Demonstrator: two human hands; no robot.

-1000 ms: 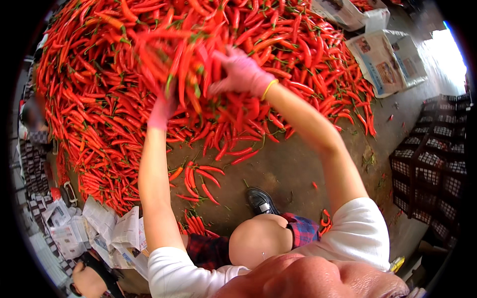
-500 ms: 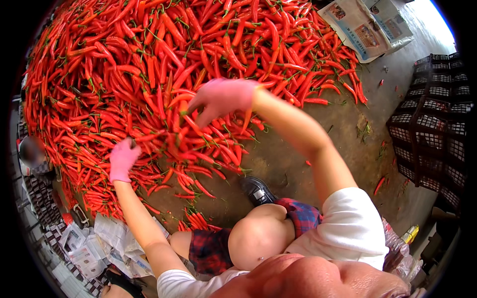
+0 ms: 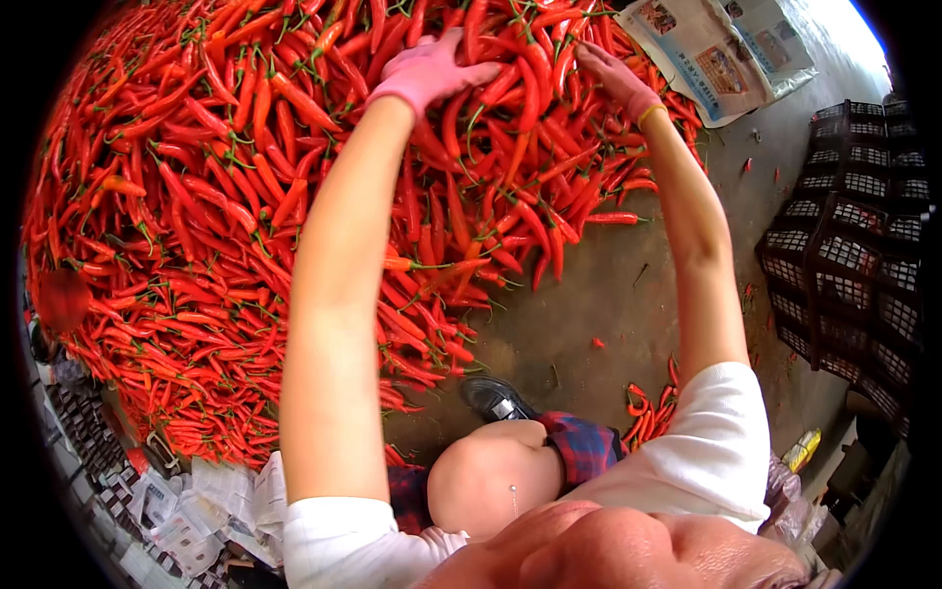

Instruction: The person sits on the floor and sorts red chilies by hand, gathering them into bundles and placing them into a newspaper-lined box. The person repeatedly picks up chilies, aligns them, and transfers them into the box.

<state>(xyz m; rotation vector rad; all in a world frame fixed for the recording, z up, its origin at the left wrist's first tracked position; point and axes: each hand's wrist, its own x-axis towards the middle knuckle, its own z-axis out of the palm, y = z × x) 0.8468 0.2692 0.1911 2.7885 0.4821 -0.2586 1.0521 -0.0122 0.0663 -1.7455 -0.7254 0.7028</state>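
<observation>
A great heap of red chili peppers (image 3: 226,187) with green stems spreads over the floor in front of me. My left hand (image 3: 427,74), in a pink glove, reaches into its upper part with the fingers spread and the thumb pointing right. To the right, my right hand (image 3: 620,80), also gloved in pink, lies against the heap with its fingers stretched out; peppers partly cover the fingertips. Between both hands sits a raised cluster of peppers (image 3: 525,83). A small separate bunch of peppers (image 3: 648,420) lies on the floor near my right sleeve.
Stacked dark plastic crates (image 3: 819,240) stand at the right. Printed paper sheets (image 3: 677,44) lie beyond the heap at the upper right, and more sheets (image 3: 186,515) at the lower left. My black shoe (image 3: 496,400) rests on the concrete floor (image 3: 559,324) by the heap's near edge.
Both hands have moved far and to the right, from the near part of the heap to its upper right. A small bunch of peppers now shows on the floor by my right sleeve.
</observation>
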